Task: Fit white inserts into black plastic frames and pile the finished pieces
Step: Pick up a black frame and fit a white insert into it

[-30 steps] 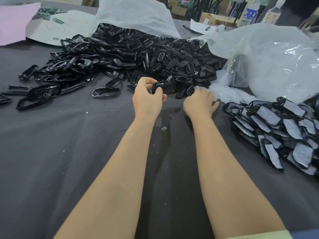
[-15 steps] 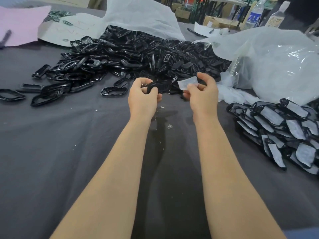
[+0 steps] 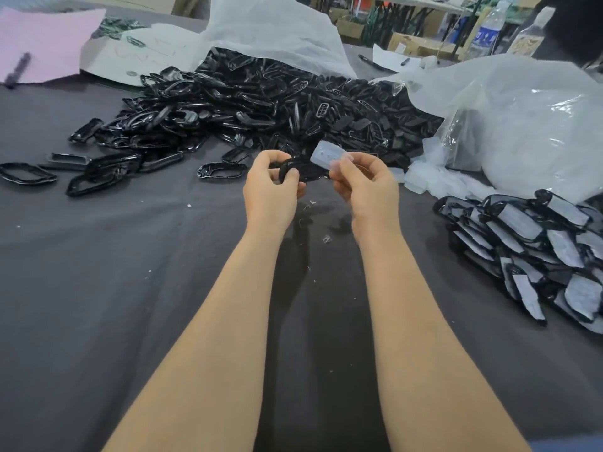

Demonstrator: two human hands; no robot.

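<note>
My left hand (image 3: pixel 272 187) grips a glossy black plastic frame (image 3: pixel 301 169) above the dark table cloth (image 3: pixel 98 288). My right hand (image 3: pixel 365 185) pinches a translucent white insert (image 3: pixel 329 155) just over the frame's right end, touching or nearly touching it. A big heap of loose black frames (image 3: pixel 261 106) lies behind my hands. To the right sits a pile of finished pieces (image 3: pixel 535 252), black frames with white inserts showing. Several loose white inserts (image 3: pixel 434 181) lie by the plastic bag.
A crumpled clear plastic bag (image 3: pixel 522 125) stands at the right, and white sheeting (image 3: pixel 277 31) covers the heap's back. Pink paper (image 3: pixel 42 40) and white card (image 3: pixel 143 50) lie far left. Stray frames (image 3: pixel 29 172) are scattered at the left. Bottles (image 3: pixel 486 31) stand far back.
My right hand picked up a white insert from beside the bag and brought it toward the frame in my left hand. Both hands rose slightly and moved closer together.
</note>
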